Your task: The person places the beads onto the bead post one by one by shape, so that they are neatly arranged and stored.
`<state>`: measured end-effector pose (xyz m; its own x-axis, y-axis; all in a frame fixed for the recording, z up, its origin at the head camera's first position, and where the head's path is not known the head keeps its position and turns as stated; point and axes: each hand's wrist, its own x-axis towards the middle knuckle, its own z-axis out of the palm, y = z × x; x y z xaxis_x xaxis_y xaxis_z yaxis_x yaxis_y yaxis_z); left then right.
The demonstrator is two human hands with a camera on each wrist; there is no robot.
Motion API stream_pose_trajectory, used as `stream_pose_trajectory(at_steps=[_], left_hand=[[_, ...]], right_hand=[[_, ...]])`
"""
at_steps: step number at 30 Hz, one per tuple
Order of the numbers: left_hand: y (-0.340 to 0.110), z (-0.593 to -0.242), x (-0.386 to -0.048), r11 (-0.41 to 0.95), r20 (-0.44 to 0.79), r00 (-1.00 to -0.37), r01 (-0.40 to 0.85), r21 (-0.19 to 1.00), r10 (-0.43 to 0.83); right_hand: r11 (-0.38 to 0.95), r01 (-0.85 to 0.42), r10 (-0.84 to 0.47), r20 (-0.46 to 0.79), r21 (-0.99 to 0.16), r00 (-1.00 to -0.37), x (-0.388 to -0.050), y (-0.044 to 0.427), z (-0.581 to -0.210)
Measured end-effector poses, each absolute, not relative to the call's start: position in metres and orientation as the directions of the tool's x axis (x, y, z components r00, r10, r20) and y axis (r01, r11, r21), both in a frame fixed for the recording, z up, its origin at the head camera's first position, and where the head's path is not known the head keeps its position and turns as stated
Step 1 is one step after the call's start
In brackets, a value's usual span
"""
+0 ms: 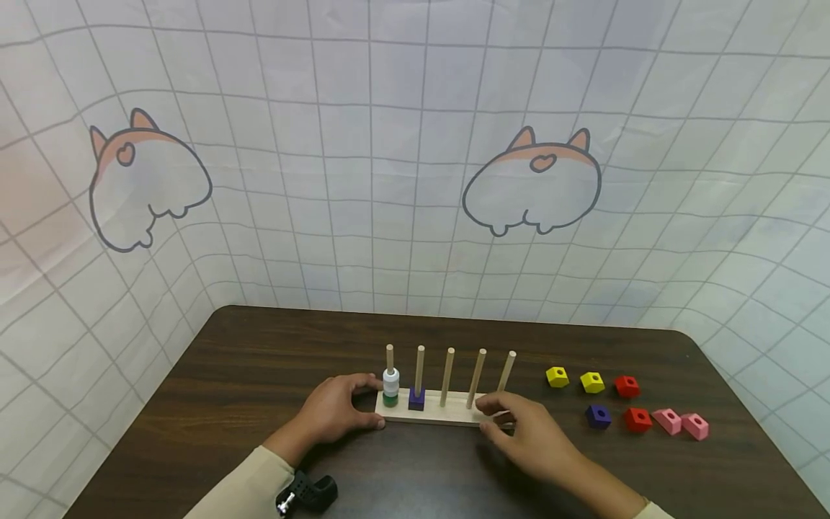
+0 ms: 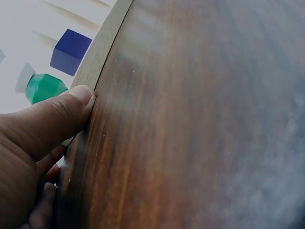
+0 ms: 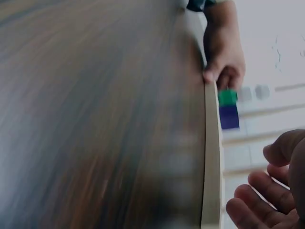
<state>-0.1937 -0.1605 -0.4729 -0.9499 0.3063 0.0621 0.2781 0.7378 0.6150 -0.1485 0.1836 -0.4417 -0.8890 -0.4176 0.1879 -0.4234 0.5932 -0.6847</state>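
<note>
- Step in hand looks like steadying or setting the peg board [image 1: 457, 416]: it's flat on the worktop [image 1: 415, 476], btw the two hands, w/ its five pegs [image 1: 447, 378] pointing up.
- L hand [image 1: 333, 411]: fingers grasping the board's left end, thumb on the front edge. Good hold imo, low & clear of the pegs.
- R hand [image 1: 528, 436]: fingers released, loosely bent by the right end, nothing pinched; can't tell if a fingertip touches the wood.
- Best: R thumb to front edge, fingertips to back, matching L, so any push is even & the board doesn't swivel.
- Grip the base only; fifth peg rises right by the R fingers, & a knock there could twist the lot.
- Go gently at left: first peg has a green piece [image 1: 390, 401] w/ white pieces [image 1: 391, 380] above, second a purple block [image 1: 416, 400]. Load's all that end, so the right prob. swings easier.
- Other pegs look bare, tho R hand hides the fifth's foot.
- If sliding it right, mind the yellow blocks [image 1: 557, 378], red blocks [image 1: 638, 420], loose purple block [image 1: 599, 417] & pink blocks [image 1: 695, 427], all beyond R hand.
</note>
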Motion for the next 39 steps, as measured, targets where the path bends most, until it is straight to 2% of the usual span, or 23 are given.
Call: stream_pose_trajectory(at_steps=[9,14,21,26,39], left_hand=[[-0.162,-0.474,-0.194,0.745,0.057,-0.952,0.271,0.61,0.3],[-0.162,-0.475,-0.194,0.743,0.052,-0.951,0.271,0.611,0.304],[-0.163,-0.476,-0.193,0.744,0.057,-0.949,0.281,0.607,0.311],[-0.163,-0.475,-0.193,0.746,0.057,-0.949,0.28,0.604,0.31],[-0.162,-0.473,-0.191,0.746,0.051,-0.95,0.273,0.607,0.307]], right_hand=[[0.738,-0.409,-0.319,0.257,-0.537,-0.912,-0.145,0.235,-0.437],[0.806,-0.357,-0.256,0.264,-0.472,-0.93,-0.145,0.267,-0.437],[0.848,-0.287,-0.196,0.24,-0.445,-0.951,-0.146,0.304,-0.439],[0.851,-0.299,-0.199,0.262,-0.432,-0.944,-0.148,0.32,-0.445],[0.868,-0.258,-0.197,0.184,-0.424,-0.963,-0.15,0.331,-0.453]])
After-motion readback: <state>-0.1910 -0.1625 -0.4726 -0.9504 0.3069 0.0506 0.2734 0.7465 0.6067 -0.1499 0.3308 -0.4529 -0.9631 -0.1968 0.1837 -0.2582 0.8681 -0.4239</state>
